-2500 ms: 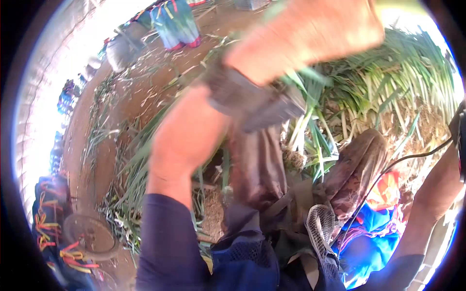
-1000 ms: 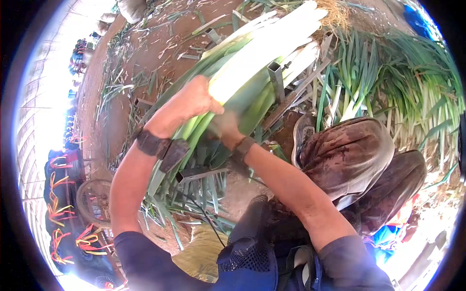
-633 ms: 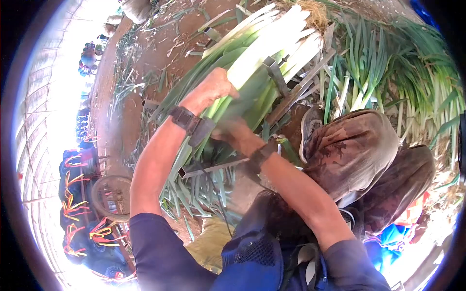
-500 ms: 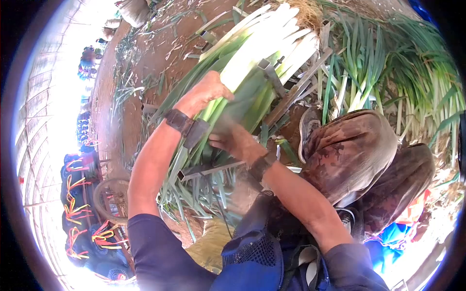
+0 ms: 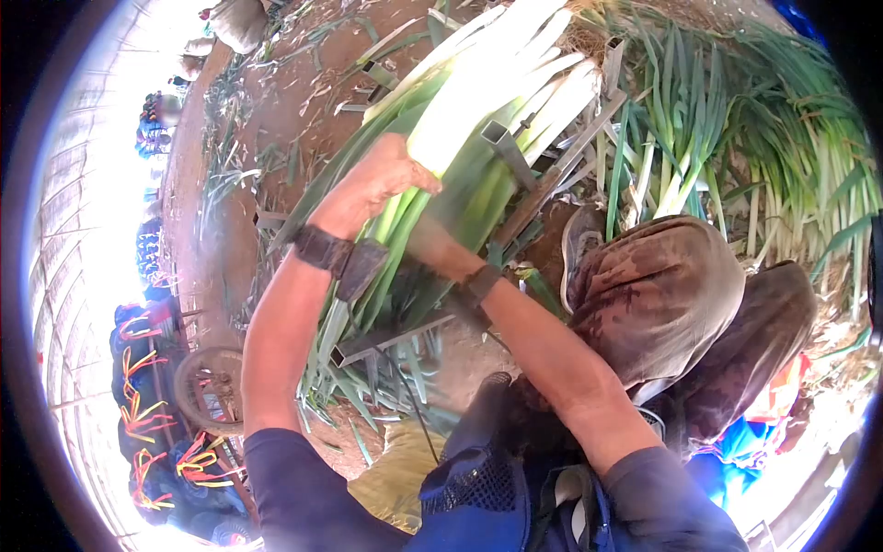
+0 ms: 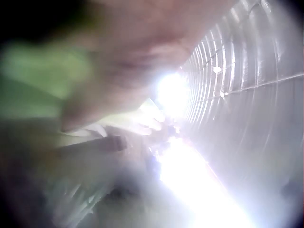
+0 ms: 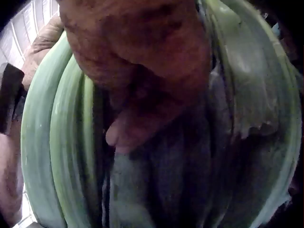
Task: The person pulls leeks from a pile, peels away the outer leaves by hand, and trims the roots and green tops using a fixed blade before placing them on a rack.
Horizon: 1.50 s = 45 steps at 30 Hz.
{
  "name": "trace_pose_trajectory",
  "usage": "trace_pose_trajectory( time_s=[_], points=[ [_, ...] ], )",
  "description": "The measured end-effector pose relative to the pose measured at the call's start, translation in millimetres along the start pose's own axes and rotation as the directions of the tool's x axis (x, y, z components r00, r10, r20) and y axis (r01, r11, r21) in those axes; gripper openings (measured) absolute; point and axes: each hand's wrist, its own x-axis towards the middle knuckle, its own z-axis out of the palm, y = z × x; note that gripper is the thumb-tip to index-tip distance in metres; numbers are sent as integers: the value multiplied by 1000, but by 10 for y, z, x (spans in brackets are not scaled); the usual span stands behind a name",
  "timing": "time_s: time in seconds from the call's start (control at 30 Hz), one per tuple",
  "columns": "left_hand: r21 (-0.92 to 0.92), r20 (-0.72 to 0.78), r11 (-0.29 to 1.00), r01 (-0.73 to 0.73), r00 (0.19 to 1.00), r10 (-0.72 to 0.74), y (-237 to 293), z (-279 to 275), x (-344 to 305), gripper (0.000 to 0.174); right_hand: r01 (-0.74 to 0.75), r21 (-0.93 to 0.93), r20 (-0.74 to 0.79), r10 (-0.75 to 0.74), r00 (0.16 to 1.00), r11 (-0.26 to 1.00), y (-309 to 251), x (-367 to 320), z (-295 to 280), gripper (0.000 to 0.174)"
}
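Observation:
A thick bundle of leeks [image 5: 464, 115] lies slantwise in a metal frame [image 5: 509, 155], white stalks at the upper right and green leaves at the lower left. My left hand [image 5: 377, 179] grips the bundle where white turns to green. In the left wrist view the left hand [image 6: 128, 57] is blurred, close over pale leeks [image 6: 40, 73]. Below it, my right hand [image 5: 435, 250] is among the leaves. Up close in the right wrist view, the right hand [image 7: 142, 61] has curled fingers against the leek leaves [image 7: 71, 152]; what they may hold is hidden.
Many loose leeks [image 5: 791, 138] are heaped at the right. Leaf scraps litter the brown ground [image 5: 285, 120]. The wearer's knees [image 5: 653, 285] are at the right. Dark bundles with coloured ties [image 5: 147, 396] and a wheel [image 5: 210, 391] stand at the left.
The leek bundle has come into view in the frame and the left hand has come down onto it. Over the last half second the right hand has moved slightly up and left into the leaves.

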Motion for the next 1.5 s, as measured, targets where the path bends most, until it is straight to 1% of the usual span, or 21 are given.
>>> trace_pose_trajectory(
  time_s=[0.13, 0.23, 0.27, 0.3, 0.37, 0.4, 0.5, 0.53, 0.57, 0.63, 0.67, 0.8, 0.87, 0.97, 1.1, 1.17, 1.2, 1.27, 1.37, 1.43, 1.5],
  points=[
    [196, -42, 980, 36, 999, -29, -292, 37, 374, 28, -219, 117, 183, 196, 963, 969, -54, -196, -133, 33],
    [258, -143, 964, 68, 989, -32, -405, 134, 485, 25, -538, -427, 0, 595, 804, 727, -97, -371, -239, 35],
    [268, -143, 958, 105, 987, -68, -424, 124, 497, 23, -521, -590, -240, 482, 843, 617, -569, -457, -217, 40],
    [276, -134, 956, 96, 989, -61, -420, 141, 483, 23, -523, -586, -250, 475, 844, 620, -554, -444, -256, 40],
    [297, -197, 947, 120, 978, -62, -390, 184, 468, 22, -506, -285, -723, 164, 671, 814, -539, -380, -349, 43],
    [296, -190, 942, 161, 976, -107, -389, 186, 481, 24, -301, 68, -680, 265, 684, 951, -606, -399, -404, 57],
    [253, -184, 962, 99, 982, -53, -376, 197, 436, 26, -40, -71, -631, -14, 776, 997, -755, -501, -295, 74],
    [222, -159, 969, 107, 985, -72, -298, 189, 384, 28, 48, -107, -461, -92, 883, 993, -736, -537, -373, 87],
    [230, -158, 967, 106, 985, -70, -237, 192, 319, 28, 54, -103, -464, -96, 880, 993, -691, -520, -410, 87],
    [30, -85, 998, -49, 995, 52, -32, 226, 193, 30, -40, 202, -341, 109, 934, 979, -693, -451, -434, 94],
    [100, -30, 995, -26, 999, 29, -78, 158, 266, 31, -55, 346, -301, 166, 939, 937, -642, -350, -443, 101],
    [-17, 132, 998, -67, 989, 69, -124, 240, 641, 28, -47, 435, -249, 170, 954, 899, -568, -317, -565, 101],
    [68, 98, 996, -64, 994, 57, -5, 382, 738, 26, -12, 556, -313, 222, 924, 831, -605, -320, -570, 55],
    [108, 53, 994, -2, 999, -3, -307, 303, 1092, 25, -32, 662, -259, 269, 928, 748, -743, -357, -584, 58],
    [-110, 3, 994, 2, 1000, -2, -227, 409, 1169, 8, 23, 669, -336, 274, 901, 743, -606, -351, -518, 62],
    [-56, -77, 992, -116, 991, 112, -646, 283, 1410, 11, -27, 573, -436, 332, 836, 819, -448, -332, -442, 70],
    [157, 13, 963, -220, 975, 220, -600, 281, 1359, 18, -33, 575, -429, 335, 839, 818, -447, -411, -364, 70],
    [364, 127, 888, -282, 959, 252, -210, 383, 1082, 45, -19, 195, -472, 111, 874, 981, -497, -581, -241, 79],
    [431, -23, 884, -182, 977, 212, -293, 555, 956, 46, -137, 428, -435, 336, 835, 893, -245, -571, -213, 86],
    [494, -32, 862, -115, 988, 150, -155, 621, 864, 57, -117, 381, -406, 280, 870, 917, -187, -593, -278, 86],
    [506, -94, 809, -299, 913, 396, -118, 741, 779, 64, -106, 337, -363, 234, 902, 935, -155, -607, -255, 86]
  ],
)
